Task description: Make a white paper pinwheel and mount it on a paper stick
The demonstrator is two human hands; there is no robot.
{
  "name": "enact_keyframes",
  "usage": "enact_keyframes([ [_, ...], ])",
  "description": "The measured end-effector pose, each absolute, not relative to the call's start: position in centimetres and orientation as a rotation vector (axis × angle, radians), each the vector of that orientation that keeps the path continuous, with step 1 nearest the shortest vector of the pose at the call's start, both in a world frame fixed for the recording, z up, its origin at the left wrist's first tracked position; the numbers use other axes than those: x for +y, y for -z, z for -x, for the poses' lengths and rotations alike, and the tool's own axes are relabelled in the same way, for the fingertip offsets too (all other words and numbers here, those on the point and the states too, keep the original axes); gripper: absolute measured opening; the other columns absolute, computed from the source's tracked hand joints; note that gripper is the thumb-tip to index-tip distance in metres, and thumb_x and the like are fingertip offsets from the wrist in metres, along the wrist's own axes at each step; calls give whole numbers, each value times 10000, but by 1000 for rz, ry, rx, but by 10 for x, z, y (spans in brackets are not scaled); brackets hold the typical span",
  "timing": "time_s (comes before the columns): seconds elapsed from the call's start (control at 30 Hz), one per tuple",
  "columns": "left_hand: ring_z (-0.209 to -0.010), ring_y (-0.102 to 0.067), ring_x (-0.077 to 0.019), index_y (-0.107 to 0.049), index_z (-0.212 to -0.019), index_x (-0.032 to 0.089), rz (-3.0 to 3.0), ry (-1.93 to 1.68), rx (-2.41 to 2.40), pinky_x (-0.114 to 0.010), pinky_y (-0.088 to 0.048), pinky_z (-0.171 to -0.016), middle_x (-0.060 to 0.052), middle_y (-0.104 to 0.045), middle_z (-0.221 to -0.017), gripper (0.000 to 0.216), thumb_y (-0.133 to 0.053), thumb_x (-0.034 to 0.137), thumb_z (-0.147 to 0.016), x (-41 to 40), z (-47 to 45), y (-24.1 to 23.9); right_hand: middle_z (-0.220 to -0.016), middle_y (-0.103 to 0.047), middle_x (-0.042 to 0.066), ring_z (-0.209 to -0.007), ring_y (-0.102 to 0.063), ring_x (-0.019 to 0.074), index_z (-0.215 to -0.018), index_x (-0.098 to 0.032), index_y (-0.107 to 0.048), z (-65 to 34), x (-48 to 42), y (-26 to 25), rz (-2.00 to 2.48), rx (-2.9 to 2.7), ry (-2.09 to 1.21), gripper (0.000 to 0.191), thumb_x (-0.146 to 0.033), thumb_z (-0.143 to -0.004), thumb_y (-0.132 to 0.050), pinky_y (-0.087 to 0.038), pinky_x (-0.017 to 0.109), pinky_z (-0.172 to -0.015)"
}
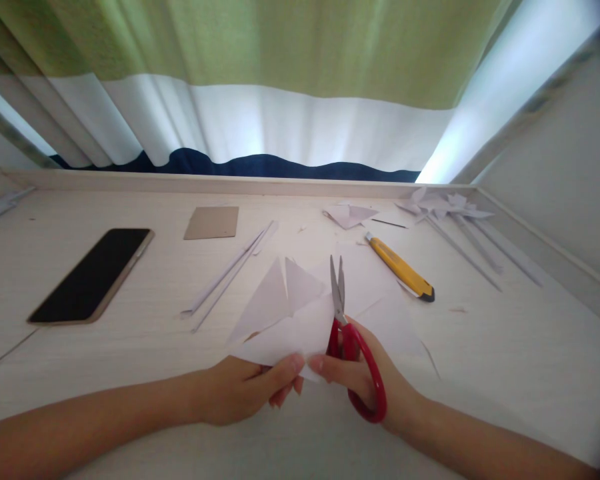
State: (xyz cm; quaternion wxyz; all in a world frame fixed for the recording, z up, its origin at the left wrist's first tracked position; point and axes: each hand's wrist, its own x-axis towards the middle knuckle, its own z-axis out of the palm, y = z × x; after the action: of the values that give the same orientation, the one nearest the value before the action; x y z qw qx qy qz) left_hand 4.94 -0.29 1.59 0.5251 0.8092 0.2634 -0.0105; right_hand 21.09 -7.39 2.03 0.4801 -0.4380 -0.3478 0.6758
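Note:
A white sheet of paper with a slit at its far edge is pinched in my left hand, thumb on top. My right hand is closed around a pair of red-handled scissors, whose slightly parted blades point away from me. The right thumb also rests at the paper's near edge, close to the left thumb. Beyond the blades the paper's right side overlaps more white paper lying on the table. Some of the right fingers are hidden behind the scissors and paper.
A phone lies at the left, and a cardboard square stands out farther back. Rolled paper sticks lie near it. At the right are a yellow utility knife, a folded paper piece and paper pinwheel shapes on sticks.

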Motion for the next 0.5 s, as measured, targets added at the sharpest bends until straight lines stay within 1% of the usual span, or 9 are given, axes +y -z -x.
enact_keyframes([
  [0.07,-569,-499,-89,-431,-518,163,-1868,7,636,-173,-397,-644,26,-504,-531,469,-229,392,-873,-2,-49,-16,-586,-540,-39,-559,-501,108,-761,-174,-466,-213,-73,-21,1190,-893,-1591,244,-321,-668,-637,-396,245,-555],
  [0.13,-551,-484,-89,-422,-497,163,-1806,-38,664,-174,-400,-630,29,-475,-506,464,-246,394,-859,0,-49,-15,-554,-509,-45,-525,-464,95,-689,-172,-454,-215,-73,-20,1314,-918,-1513,264,-334,-642,-657,-370,228,-509],
  [0.2,-513,-463,-86,-396,-452,166,-1763,-120,720,-178,-399,-604,32,-441,-465,469,-264,392,-840,4,-50,-15,-567,-499,-39,-512,-448,93,-687,-174,-447,-217,-74,-16,1334,-951,-1460,287,-382,-651,-641,-357,226,-491],
  [0.3,-438,-417,-77,-376,-391,170,-1708,-283,822,-184,-390,-556,39,-385,-387,494,-276,381,-827,10,-50,-14,-645,-514,1,-548,-443,108,-750,-172,-472,-222,-77,-8,1224,-1025,-1431,298,-469,-773,-471,-348,246,-522],
  [0.37,-404,-400,-72,-381,-371,170,-1669,-391,867,-186,-385,-534,43,-371,-353,505,-286,370,-825,13,-50,-14,-684,-503,18,-583,-434,120,-782,-172,-481,-225,-80,-4,1191,-1069,-1421,340,-490,-821,-366,-341,264,-561],
  [0.43,-389,-403,-70,-388,-363,169,-1639,-478,890,-189,-385,-527,43,-382,-344,506,-299,360,-823,14,-50,-15,-701,-476,16,-617,-423,132,-816,-181,-475,-227,-82,-4,1208,-1132,-1445,364,-519,-821,-338,-338,278,-597],
  [0.5,-387,-413,-70,-392,-362,168,-1616,-547,905,-189,-389,-527,43,-391,-342,501,-314,353,-821,15,-50,-17,-719,-449,11,-659,-413,142,-835,-194,-458,-227,-84,-9,1250,-1216,-1514,370,-549,-798,-360,-339,286,-631],
])
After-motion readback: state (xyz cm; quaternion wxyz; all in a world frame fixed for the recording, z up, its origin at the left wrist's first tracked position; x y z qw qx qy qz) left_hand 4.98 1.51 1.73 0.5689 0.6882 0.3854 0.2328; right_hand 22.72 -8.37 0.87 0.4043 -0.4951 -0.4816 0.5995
